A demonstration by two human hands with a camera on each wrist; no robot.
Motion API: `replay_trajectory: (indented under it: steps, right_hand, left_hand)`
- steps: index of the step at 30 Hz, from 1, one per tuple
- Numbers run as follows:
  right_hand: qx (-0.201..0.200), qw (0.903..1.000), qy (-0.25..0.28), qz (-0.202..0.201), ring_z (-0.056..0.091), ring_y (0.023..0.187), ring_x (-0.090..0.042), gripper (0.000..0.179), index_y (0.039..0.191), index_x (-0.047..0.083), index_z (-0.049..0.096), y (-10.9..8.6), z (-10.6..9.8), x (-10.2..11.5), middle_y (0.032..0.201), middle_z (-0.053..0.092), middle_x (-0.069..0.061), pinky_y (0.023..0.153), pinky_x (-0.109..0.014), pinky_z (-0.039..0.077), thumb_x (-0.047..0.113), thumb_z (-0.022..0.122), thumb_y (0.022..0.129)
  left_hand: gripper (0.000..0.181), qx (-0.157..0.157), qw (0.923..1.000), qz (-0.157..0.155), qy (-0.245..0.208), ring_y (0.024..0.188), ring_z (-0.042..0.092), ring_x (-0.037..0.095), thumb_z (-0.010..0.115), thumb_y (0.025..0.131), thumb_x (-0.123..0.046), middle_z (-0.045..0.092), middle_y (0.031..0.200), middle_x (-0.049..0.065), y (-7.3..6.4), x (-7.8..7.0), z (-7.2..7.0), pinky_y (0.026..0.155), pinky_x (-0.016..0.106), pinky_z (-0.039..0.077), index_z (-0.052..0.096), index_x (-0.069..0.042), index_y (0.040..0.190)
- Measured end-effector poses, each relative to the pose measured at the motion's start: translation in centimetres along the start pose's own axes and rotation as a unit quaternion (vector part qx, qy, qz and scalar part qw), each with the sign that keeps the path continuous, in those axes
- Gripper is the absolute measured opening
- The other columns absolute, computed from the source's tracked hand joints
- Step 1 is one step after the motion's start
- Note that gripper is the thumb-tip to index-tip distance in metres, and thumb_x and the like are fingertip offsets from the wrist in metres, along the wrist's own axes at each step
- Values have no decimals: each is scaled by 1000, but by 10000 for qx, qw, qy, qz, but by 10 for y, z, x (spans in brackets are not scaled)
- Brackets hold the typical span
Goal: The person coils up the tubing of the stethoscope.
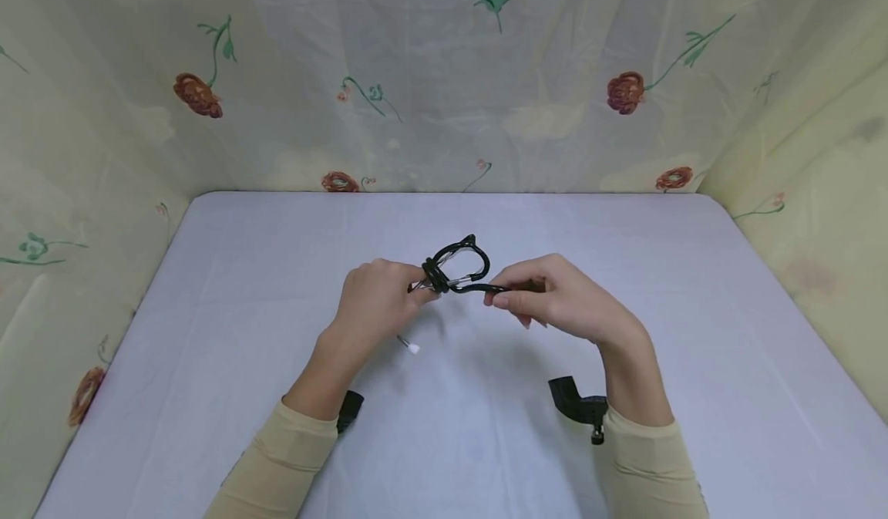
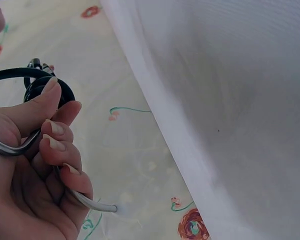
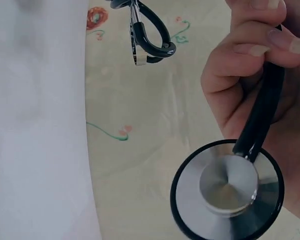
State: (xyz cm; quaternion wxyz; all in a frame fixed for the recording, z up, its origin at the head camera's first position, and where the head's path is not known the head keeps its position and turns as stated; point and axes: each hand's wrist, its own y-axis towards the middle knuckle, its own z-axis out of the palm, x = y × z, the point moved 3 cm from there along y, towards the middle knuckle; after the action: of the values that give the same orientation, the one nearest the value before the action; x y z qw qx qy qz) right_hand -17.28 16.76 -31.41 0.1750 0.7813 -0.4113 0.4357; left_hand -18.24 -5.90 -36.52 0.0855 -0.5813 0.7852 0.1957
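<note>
Stethoscope [image 1: 437, 275] is gripped by both curled hands [image 1: 375, 297] [image 1: 558, 291], seemingly above the table [image 1: 458, 442].

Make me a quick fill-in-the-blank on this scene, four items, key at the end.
1. The number of hands holding the stethoscope is ____.
2. Of the left hand and the right hand, the one nearer the round chest piece is the ____.
3. The tubing is coloured ____.
4. The wound coil of tubing sits at the fingertips of the ____ hand.

Missing words: two; right; black; left.
</note>
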Motion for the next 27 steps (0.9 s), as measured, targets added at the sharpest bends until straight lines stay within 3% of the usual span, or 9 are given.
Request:
replay_trajectory:
  steps: [4, 9, 14, 21, 27]
  right_hand:
    - [-308, 9995, -4, -117, 46, 58, -15, 10, 93, 21, 73, 0, -1, 0, 63, 52, -3, 54, -26, 39, 24, 64, 97]
    - [-664, 9977, -50, -132, 44, 58, -14, 10, 93, 18, 74, 0, -3, 0, 65, 54, -3, 56, -27, 36, 24, 67, 95]
    - [-1025, 9945, -112, -203, 56, 65, -15, 9, 96, 15, 77, 2, -5, 0, 75, 66, -6, 60, -27, 44, 19, 70, 93]
    - [-1339, 9906, -17, -292, 64, 72, -22, 7, 92, 14, 78, 4, -6, -1, 84, 73, -6, 68, -28, 52, 18, 74, 90]
    - [-1460, 9892, -18, -117, 66, 74, -15, 7, 90, 15, 78, 5, -6, -3, 86, 74, -6, 71, -28, 53, 21, 76, 88]
  left_hand:
    - [16, 213, 9996, 123, -104, 71, 64, 14, 76, 85, -41, 73, 77, -9, 0, -1, 1, 58, 32, 45, 79, -29, 95]
    - [13, 713, 9956, 494, -340, 70, 58, 10, 75, 86, -40, 72, 77, -12, 0, -6, 4, 61, 29, 44, 78, -28, 91]
    - [9, 1056, 9888, 934, -491, 65, 53, 10, 75, 87, -40, 66, 69, -14, -1, -12, 7, 60, 27, 41, 77, -31, 89]
    - [12, 1145, 9820, 1487, -199, 62, 49, 7, 75, 86, -40, 59, 64, -16, -5, -19, 10, 59, 26, 40, 73, -30, 81]
    - [9, 1109, 9754, 1898, -156, 61, 51, 5, 77, 84, -41, 62, 65, -19, -6, -25, 12, 61, 27, 43, 75, -33, 83]
